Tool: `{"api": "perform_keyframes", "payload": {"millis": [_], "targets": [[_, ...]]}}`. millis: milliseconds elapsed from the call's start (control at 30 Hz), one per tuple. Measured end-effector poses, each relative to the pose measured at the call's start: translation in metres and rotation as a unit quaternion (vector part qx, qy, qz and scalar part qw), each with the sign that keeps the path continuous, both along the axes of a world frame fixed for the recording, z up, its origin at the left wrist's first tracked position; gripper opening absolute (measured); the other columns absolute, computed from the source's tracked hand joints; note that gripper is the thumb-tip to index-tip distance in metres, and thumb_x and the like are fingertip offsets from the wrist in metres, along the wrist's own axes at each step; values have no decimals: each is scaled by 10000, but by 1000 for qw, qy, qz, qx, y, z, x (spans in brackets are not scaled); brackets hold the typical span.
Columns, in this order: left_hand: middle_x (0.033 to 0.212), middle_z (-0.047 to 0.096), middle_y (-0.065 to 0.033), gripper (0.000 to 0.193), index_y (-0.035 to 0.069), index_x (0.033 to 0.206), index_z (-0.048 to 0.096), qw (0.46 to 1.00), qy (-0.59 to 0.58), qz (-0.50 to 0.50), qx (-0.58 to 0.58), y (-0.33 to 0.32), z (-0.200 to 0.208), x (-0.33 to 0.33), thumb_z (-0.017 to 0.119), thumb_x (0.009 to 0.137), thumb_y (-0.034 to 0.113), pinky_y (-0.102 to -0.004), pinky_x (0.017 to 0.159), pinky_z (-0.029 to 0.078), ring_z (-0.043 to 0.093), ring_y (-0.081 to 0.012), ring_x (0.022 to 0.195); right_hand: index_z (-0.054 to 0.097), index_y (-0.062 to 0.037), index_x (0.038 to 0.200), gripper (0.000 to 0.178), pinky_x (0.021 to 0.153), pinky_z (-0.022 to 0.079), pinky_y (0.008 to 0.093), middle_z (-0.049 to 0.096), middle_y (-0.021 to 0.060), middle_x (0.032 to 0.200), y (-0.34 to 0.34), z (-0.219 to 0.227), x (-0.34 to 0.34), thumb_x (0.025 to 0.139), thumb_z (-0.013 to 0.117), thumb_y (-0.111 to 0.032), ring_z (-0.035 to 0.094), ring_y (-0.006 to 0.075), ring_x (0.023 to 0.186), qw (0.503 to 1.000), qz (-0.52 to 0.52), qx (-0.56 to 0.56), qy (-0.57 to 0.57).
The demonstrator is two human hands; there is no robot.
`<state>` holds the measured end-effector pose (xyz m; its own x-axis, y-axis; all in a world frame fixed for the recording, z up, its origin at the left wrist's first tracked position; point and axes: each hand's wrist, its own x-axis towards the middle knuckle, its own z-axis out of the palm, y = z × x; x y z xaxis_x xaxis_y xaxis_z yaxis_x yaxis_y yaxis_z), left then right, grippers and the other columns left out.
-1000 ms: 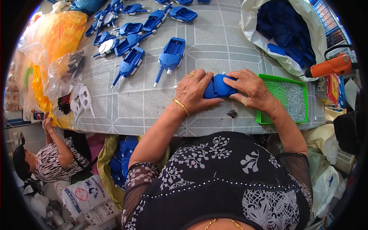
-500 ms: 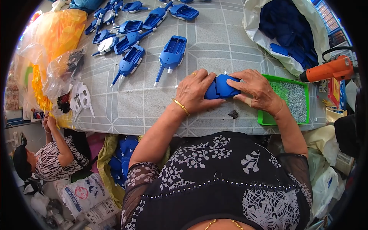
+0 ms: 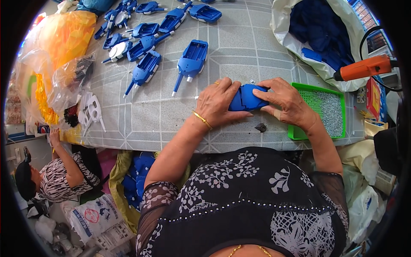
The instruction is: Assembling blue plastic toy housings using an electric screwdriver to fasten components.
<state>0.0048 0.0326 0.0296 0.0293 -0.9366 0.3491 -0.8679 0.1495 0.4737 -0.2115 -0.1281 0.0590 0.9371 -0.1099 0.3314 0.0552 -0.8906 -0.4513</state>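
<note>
The left hand [image 3: 219, 99] and right hand [image 3: 286, 103] grip a blue plastic casing [image 3: 251, 97] near a green basket [image 3: 311, 95] of silvery screws [image 3: 330, 112].

The casing [image 3: 251, 97] is blue, the tray [image 3: 309, 93] green, the tabletop [image 3: 233, 47] grey with white lines.

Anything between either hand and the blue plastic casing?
Nothing visible: the left hand and right hand both hold the blue plastic casing directly, from opposite ends. The small dark cone-shaped piece lies on the near side; the rectangular green plastic tray is to the right. Neither intervenes.
</note>
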Motion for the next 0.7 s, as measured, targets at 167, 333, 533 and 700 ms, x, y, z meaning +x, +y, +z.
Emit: {"api": "perform_keyframes", "payload": {"millis": [167,333,533,700], "targets": [[1067,630,-127,792,35,1238,667,1000,-1,3,-2,1,-2,-1,903,677,542,-424,756,545,679,-342,896,689,-129,1292,632,987,522,446,657,133,1246,3,-1,-3,692,874,-56,632,336,1133,1000,-13,-4,-6],[1008,579,-121,739,50,1218,629,1000,-5,-10,-18,1,-1,-2,869,727,548,-447,749,531,648,-335,871,689,-137,1302,625,983,512,451,659,132,1240,1,-4,-5,707,870,-78,631,340,1123,1000,-8,-4,5],[995,582,-120,734,47,1213,641,1000,16,-6,-15,1,0,-1,870,724,544,-447,754,533,652,-336,883,703,-144,1293,609,984,509,452,662,129,1244,0,-2,-4,709,867,-87,635,335,1108,1000,-5,-10,-23],[1003,588,-119,741,47,1222,646,1000,19,-4,7,1,2,-2,871,721,544,-446,761,533,652,-336,905,700,-161,1311,624,976,509,447,666,117,1247,-6,-6,-3,714,868,-96,637,322,1102,1000,5,3,-23]]}}
